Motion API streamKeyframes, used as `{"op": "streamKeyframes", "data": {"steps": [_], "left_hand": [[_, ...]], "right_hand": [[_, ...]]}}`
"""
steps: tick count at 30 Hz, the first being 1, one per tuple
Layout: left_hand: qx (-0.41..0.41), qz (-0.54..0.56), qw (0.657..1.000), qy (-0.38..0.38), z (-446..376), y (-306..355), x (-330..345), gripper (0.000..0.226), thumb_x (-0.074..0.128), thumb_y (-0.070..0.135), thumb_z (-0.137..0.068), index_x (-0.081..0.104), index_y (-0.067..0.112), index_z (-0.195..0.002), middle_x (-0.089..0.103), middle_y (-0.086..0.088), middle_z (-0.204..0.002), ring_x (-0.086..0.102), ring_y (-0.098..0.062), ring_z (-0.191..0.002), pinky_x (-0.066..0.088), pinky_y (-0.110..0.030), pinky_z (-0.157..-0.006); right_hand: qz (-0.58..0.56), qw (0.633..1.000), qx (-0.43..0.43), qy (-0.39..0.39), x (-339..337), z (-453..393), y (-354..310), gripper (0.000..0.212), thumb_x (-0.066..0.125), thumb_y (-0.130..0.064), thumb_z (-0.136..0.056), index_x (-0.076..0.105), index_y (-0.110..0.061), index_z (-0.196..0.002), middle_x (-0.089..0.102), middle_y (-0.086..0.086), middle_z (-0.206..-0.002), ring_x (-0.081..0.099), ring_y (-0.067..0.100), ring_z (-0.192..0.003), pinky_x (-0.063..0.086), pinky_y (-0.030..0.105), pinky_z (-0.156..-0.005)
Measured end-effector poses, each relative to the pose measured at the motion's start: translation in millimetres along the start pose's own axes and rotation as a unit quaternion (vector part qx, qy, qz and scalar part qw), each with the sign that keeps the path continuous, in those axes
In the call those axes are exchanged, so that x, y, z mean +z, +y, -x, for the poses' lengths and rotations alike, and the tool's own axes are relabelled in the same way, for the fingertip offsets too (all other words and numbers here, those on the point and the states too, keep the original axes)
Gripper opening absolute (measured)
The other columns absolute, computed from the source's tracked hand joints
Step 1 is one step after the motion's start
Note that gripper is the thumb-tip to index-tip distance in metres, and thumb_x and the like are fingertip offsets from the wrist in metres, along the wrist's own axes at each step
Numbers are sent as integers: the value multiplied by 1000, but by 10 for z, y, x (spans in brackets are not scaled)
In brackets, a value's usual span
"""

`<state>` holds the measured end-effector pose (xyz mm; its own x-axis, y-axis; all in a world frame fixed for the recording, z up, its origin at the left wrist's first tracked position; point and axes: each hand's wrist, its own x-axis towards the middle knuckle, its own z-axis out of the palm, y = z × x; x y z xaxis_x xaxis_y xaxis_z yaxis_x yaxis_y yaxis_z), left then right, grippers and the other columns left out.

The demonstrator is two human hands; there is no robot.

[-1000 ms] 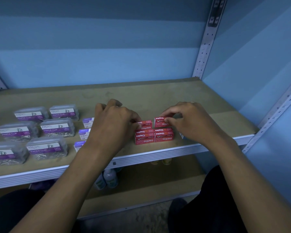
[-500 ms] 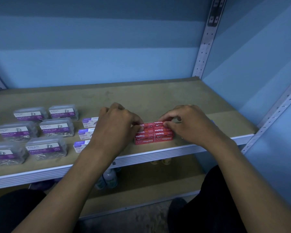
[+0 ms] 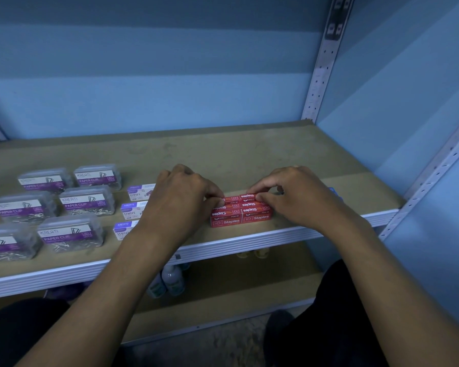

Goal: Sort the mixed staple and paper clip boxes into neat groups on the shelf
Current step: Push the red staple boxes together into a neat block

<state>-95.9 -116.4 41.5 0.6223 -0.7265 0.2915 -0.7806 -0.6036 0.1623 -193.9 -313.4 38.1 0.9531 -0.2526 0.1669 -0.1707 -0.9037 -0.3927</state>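
Both hands barely shifted — left hand [image 3: 182, 193] and right hand [image 3: 293, 192] pinch red staple boxes [image 3: 240, 211].

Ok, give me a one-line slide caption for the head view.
Both hands press red staple boxes into a tidy block beside paper clip boxes on the shelf.

The tan shelf [image 3: 223, 154] carries clear paper clip boxes [image 3: 86, 200], white staple boxes [image 3: 133, 209] — and red staple boxes [image 3: 241, 211].
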Motion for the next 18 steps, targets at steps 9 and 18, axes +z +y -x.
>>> {"op": "streamKeyframes", "data": {"steps": [9, 18], "left_hand": [[15, 0, 1000, -20, 1, -30, 23, 28, 52, 46, -95, 70, 39, -116, 69, 13, -117, 42, -19, -122, 32, -34, -91], [11, -27, 997, -73, -15, -54, 10, 72, 50, 81, -71, 63, 36, -125, 64, 15, -126, 33, -22, -130, 31, -39, -96]], "right_hand": [[0, 1000, 0, -28, 21, -7, 24, 22, 60, -46, -96, 74, -42, -112, 72, -18, -112, 57, 4, -98, 47, 47, -102], [20, 997, -6, -76, -64, 76, 52, 60, 71, -67, -75, 59, -44, -130, 59, -22, -129, 41, 10, -123, 34, 44, -106]]}}
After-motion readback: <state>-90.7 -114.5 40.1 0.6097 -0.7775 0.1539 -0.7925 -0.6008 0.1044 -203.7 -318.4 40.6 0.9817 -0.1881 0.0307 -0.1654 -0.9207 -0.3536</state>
